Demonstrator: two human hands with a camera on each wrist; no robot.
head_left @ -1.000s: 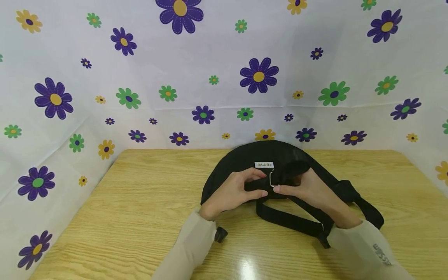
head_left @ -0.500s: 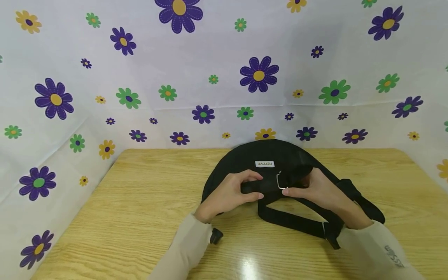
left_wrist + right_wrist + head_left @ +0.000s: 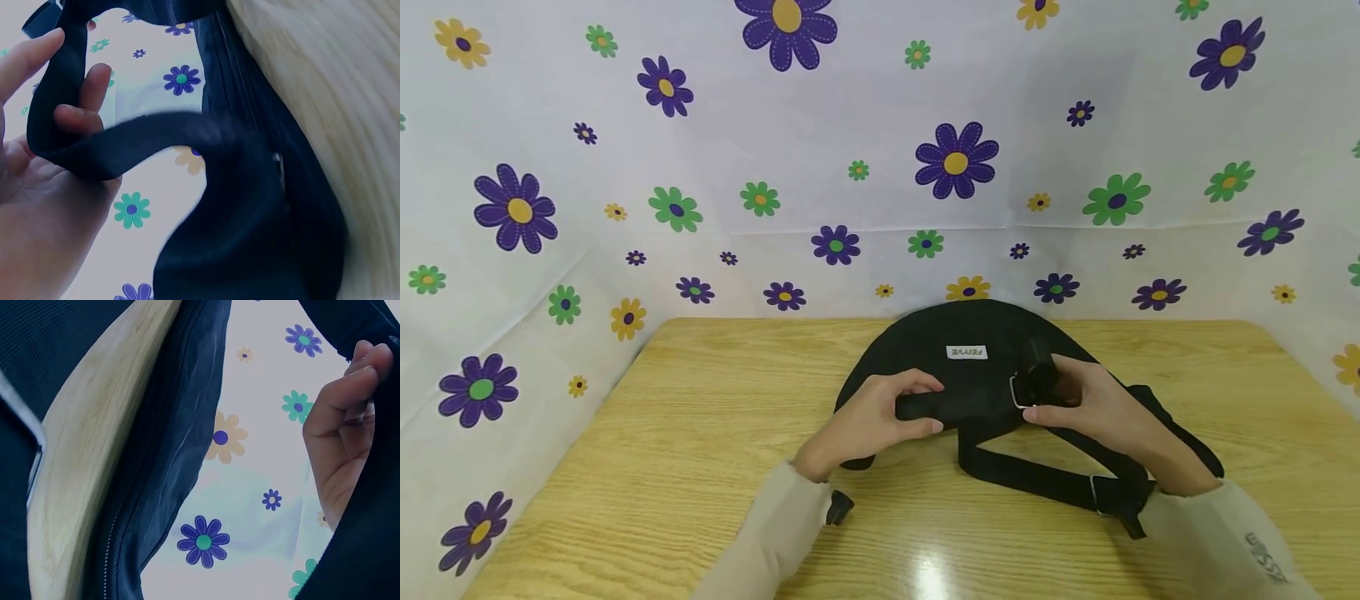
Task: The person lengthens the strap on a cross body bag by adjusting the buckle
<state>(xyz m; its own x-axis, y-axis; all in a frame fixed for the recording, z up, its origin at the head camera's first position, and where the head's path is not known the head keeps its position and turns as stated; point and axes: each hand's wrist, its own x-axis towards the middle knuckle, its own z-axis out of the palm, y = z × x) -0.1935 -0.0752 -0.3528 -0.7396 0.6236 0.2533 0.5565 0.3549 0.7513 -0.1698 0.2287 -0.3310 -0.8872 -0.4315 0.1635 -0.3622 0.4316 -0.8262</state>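
Flowery cloth [image 3: 880, 108] hangs behind the bench [image 3: 700, 400]; a black bag [image 3: 917, 350] lies toward one o'clock on it; the left hand [image 3: 868, 412], at nine, holds its strap [image 3: 962, 407]; the right hand [image 3: 1101, 400], at three, pinches the strap by a metal ring [image 3: 1013, 392]; it seems threaded already, but some slack looks left; one black end [image 3: 840, 507], at eight, is not joined.

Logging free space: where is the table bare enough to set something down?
The table is bare from its left edge to the bag and left sleeve; a smaller patch lies between the small black piece and right sleeve, nearer than the lower strap. Crowded: the bag, around left grip and right grip.
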